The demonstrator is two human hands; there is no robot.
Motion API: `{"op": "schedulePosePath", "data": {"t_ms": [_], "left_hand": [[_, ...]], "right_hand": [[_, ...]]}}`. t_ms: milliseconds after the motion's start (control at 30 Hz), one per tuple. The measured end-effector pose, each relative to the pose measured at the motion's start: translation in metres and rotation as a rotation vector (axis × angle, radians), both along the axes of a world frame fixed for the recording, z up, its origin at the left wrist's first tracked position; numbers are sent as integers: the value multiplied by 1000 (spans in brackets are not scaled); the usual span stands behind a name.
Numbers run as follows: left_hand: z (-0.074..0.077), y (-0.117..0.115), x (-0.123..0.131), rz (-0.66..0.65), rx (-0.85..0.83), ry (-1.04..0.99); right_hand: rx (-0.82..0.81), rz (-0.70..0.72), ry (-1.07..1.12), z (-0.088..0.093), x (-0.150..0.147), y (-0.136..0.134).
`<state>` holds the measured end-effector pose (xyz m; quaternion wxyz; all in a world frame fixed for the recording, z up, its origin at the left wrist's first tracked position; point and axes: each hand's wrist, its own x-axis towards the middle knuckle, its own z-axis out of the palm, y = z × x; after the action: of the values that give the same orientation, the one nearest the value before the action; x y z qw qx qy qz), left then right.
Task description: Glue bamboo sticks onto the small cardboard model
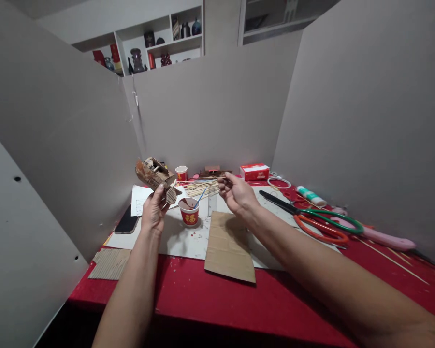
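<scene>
Cardboard model (pixel 154 174) is held up over the worktop (pixel 188 299), gripped at its lower end by the left hand (pixel 154 212). Behind stands a far cup (pixel 181 175), its contents hidden. The near cup (pixel 189 219) holds a blue stick (pixel 202 196) (dark red stains its inner wall), well back from the front edge. Rightward, a cardboard sheet (pixel 227 246) overhangs the white mat's (pixel 170 241) near edge, short of the worktop's. Above it, the right hand (pixel 236 194) has curled fingers; whether they hold anything, I cannot tell.

1. Thin blue stick (pixel 201 197): in the red-and-white round paper cup (pixel 190 219).
2. From the cup, brown tubular cardboard model (pixel 150 178): ten o'clock, in the left hand (pixel 154 208).
3. Black rectangular phone (pixel 126 225): nine o'clock.
4. Flat brown cardboard sheet (pixel 226 247): four o'clock.
5. Long black-bladed scissors (pixel 286 206): three o'clock.
</scene>
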<state>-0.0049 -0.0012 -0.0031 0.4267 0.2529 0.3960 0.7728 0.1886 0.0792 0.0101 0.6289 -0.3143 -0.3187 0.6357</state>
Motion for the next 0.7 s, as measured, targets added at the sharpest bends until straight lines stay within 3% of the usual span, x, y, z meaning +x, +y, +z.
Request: {"op": "schedulePosePath", "data": {"t_ms": [100,200,367,700], "left_hand": [[0,-2,5,1,-1,25],[1,-4,11,-3,17,56],[2,-8,20,-30,51,65],[2,-11,24,-47,78,59]], "right_hand": [[59,58,127,15,0,-14],[159,120,103,19,-5,-26],[309,190,-11,9,-14,-29],[363,165,-44,-2,-18,-23]]}}
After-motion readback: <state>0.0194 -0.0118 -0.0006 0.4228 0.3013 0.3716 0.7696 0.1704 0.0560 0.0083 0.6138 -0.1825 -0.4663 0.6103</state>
